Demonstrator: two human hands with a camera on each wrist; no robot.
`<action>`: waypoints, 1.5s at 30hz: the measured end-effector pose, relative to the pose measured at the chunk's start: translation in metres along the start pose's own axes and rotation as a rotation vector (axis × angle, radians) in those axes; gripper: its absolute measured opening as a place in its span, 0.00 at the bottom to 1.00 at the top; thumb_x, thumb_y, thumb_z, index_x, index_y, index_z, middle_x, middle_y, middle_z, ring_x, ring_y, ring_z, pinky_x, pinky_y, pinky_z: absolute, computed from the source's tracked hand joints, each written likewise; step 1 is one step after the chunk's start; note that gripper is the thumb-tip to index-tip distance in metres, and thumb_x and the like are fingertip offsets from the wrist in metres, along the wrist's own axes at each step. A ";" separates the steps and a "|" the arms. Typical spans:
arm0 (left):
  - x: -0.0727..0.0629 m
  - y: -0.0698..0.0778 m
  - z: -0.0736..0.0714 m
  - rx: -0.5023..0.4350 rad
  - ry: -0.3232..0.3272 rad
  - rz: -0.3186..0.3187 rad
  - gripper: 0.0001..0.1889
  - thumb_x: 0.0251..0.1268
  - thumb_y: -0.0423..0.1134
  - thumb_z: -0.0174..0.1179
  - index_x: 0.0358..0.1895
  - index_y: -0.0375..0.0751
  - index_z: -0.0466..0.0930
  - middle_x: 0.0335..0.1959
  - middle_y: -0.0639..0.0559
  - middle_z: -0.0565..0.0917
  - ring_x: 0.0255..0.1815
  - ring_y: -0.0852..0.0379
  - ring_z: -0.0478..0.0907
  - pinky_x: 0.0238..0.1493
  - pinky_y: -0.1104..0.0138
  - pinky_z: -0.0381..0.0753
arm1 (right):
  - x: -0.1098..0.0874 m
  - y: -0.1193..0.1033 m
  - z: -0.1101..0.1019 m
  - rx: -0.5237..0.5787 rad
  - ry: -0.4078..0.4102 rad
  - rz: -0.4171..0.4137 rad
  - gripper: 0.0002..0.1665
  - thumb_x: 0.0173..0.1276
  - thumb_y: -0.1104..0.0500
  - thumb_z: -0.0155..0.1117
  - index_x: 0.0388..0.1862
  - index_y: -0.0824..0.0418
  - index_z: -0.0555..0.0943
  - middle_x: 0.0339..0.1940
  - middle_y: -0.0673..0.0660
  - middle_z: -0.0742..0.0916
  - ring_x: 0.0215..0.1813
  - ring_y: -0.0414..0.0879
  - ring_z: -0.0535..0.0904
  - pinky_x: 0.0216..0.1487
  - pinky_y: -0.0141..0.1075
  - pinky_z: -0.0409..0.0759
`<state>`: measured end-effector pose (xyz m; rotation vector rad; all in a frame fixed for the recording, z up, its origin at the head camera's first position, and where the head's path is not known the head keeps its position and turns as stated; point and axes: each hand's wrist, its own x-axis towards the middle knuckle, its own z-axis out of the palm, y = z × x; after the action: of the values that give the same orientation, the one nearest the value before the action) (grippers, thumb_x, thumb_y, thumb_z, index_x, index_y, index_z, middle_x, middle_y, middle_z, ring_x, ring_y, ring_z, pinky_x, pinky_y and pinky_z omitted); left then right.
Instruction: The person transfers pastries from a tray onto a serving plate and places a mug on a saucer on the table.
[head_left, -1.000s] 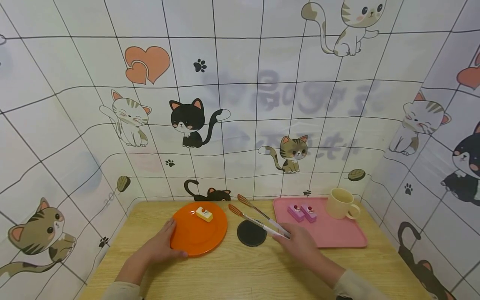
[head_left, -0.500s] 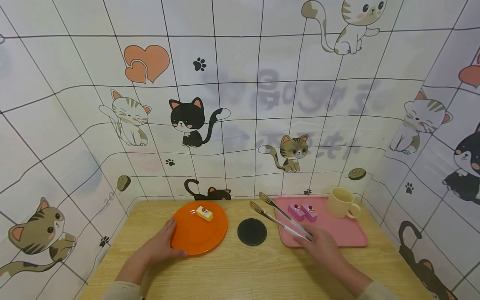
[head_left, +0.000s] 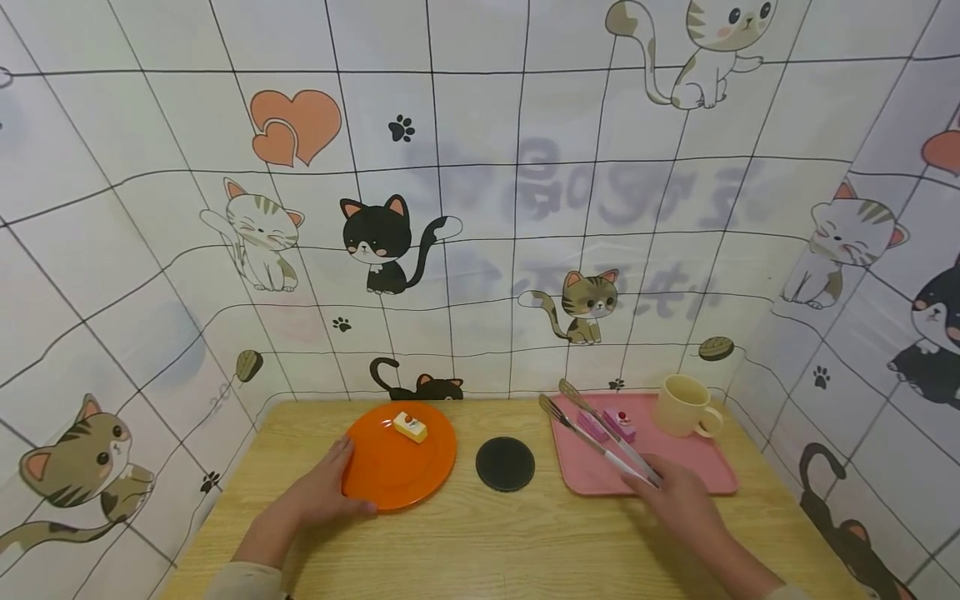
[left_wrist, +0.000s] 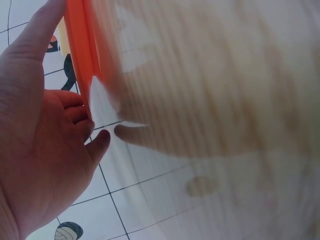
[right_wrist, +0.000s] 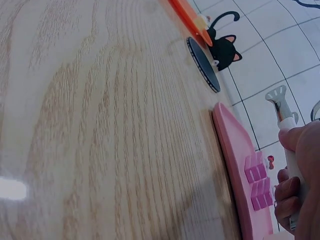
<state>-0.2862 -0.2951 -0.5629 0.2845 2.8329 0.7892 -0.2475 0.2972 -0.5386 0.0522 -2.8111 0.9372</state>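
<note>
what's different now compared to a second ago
The right hand has moved right, carrying the tongs from over the black disc to over the pink tray. Nothing was newly grasped or released. The left hand stays at the orange plate; the yellow cake, pink cakes and mug stay put.

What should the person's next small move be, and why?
Probably lower the tongs around the left pink toy cake: the right grip holds them with arms apart, they overlap that cake in the head view, and the right-wrist view shows their tip clear of both cakes on the pink tray.
</note>
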 end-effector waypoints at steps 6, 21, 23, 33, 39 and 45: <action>0.001 0.001 0.001 0.000 0.001 0.001 0.73 0.53 0.70 0.82 0.89 0.27 0.48 0.91 0.29 0.46 0.90 0.26 0.46 0.84 0.32 0.56 | -0.004 0.012 -0.006 0.009 0.020 0.027 0.26 0.77 0.43 0.77 0.62 0.60 0.89 0.37 0.49 0.86 0.40 0.48 0.77 0.39 0.39 0.75; 0.004 -0.001 0.001 0.011 -0.004 -0.010 0.74 0.53 0.70 0.82 0.89 0.28 0.49 0.91 0.30 0.47 0.90 0.28 0.46 0.84 0.33 0.56 | -0.010 0.034 -0.013 -0.036 0.055 0.017 0.27 0.76 0.44 0.78 0.62 0.62 0.89 0.33 0.49 0.85 0.39 0.49 0.76 0.38 0.43 0.75; 0.004 -0.001 0.001 0.008 -0.002 -0.005 0.73 0.53 0.70 0.82 0.89 0.28 0.49 0.91 0.29 0.47 0.90 0.27 0.46 0.84 0.33 0.56 | -0.010 0.035 -0.013 -0.041 0.055 0.014 0.26 0.76 0.44 0.78 0.61 0.62 0.89 0.33 0.49 0.85 0.39 0.49 0.76 0.38 0.43 0.75; 0.002 0.000 0.001 0.004 0.003 -0.003 0.73 0.53 0.69 0.83 0.89 0.27 0.49 0.91 0.28 0.48 0.90 0.27 0.46 0.84 0.33 0.56 | -0.011 0.041 -0.013 -0.051 0.018 0.076 0.28 0.75 0.44 0.79 0.61 0.64 0.89 0.34 0.49 0.87 0.37 0.48 0.76 0.38 0.43 0.75; 0.003 -0.001 0.002 0.003 0.003 -0.004 0.73 0.53 0.69 0.83 0.89 0.27 0.49 0.91 0.29 0.48 0.90 0.27 0.46 0.84 0.33 0.56 | -0.009 0.045 -0.011 -0.066 -0.031 0.135 0.31 0.75 0.43 0.78 0.63 0.67 0.88 0.34 0.51 0.87 0.36 0.49 0.75 0.38 0.45 0.74; 0.002 0.001 0.000 0.009 0.002 0.002 0.73 0.53 0.68 0.83 0.88 0.26 0.50 0.90 0.28 0.48 0.90 0.26 0.47 0.84 0.32 0.56 | -0.010 0.047 -0.009 -0.054 -0.047 0.151 0.30 0.76 0.45 0.78 0.63 0.67 0.88 0.29 0.49 0.82 0.33 0.48 0.72 0.35 0.43 0.71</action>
<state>-0.2875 -0.2933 -0.5628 0.2886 2.8390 0.7779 -0.2400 0.3396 -0.5611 -0.1498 -2.9156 0.9016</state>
